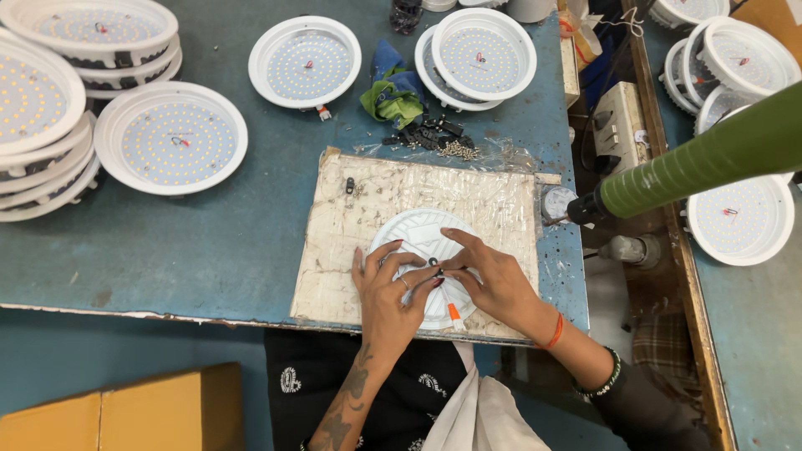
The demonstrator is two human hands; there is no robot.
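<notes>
Both hands, left hand [386, 288] and right hand [493, 280], pinch a small black clip [433, 264] onto the upturned white lamp housing [418, 234]; loose clips [430, 134] remain on the worktop [251, 225].

Left hand [389, 284] and right hand [493, 280] together; fingers pinching.

Small black part [433, 262] under fingers [418, 271], unclear.

Only pkg I see: yellow cardboard box [125, 413], bottom left, below the table edge, flat top w/ a seam down it. No labels, signs or screens that I can make out.
</notes>
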